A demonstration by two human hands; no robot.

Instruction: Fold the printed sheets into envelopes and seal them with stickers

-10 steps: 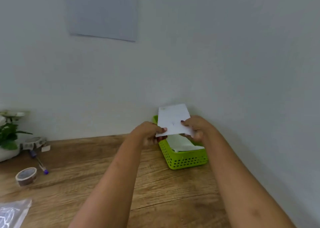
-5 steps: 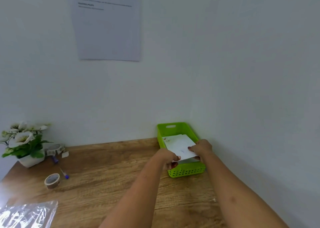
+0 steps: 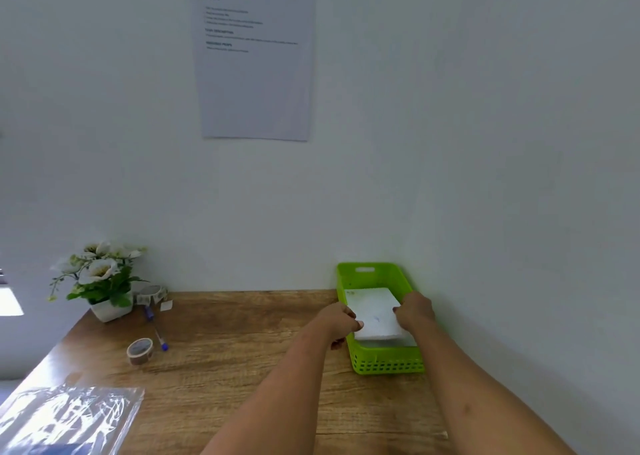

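Head view, one moment. The folded sheet, white w/ a faint blue mark, lies nearly flat over the green basket, betw. my two hands: my left hand at its left edge, my right hand at its right edge. More white paper shows beneath it inside the basket; whether the two touch I cannot tell. The basket sits at the far right corner of the bench, a wood-grain top, w/ its right side just beside the right wall and its far end, w/ handle slot, near the back wall. Along the bench's left side: potted flowers at the far left corner, a patterned tape roll just beside the pot, a pen and a brown tape roll nearer me, and a clear plastic bag at the near left corner. A printed notice hangs on the back wall; text too small to read. Fingers, left: curled, thumb tip laid on the sheet's left edge, pinching it. Fingers, right: curled over the right edge, gripping it; tips mostly hidden under the hand.
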